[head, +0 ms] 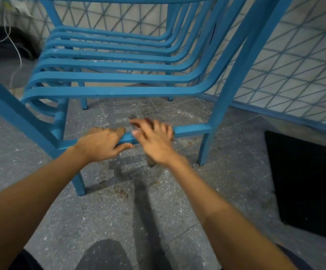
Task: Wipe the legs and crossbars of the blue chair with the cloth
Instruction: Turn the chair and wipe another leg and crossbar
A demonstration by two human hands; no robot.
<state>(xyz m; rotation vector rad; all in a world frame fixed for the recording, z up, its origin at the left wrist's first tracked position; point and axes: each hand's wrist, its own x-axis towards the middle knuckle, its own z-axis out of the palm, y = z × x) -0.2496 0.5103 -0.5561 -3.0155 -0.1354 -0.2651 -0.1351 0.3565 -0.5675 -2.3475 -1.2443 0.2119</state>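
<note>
Two bare hands meet on the low crossbar (191,129) of the blue chair (109,91), which stands on a speckled grey floor (99,221); the left hand (101,143) curls its fingers round the bar; the right hand (154,141) lies blurred over it, its grasp impossible to tell; the cloth cannot be made out.

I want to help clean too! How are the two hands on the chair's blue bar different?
The left hand curls its fingers round the crossbar; the right hand lies over it with fingers spread. The left hand looks sharp; the right hand is blurred, so its grip is unclear. What looks like a grey-brown cloth shows under the right hand; the left hand has none. Both are on the same low crossbar of the blue chair.
</note>
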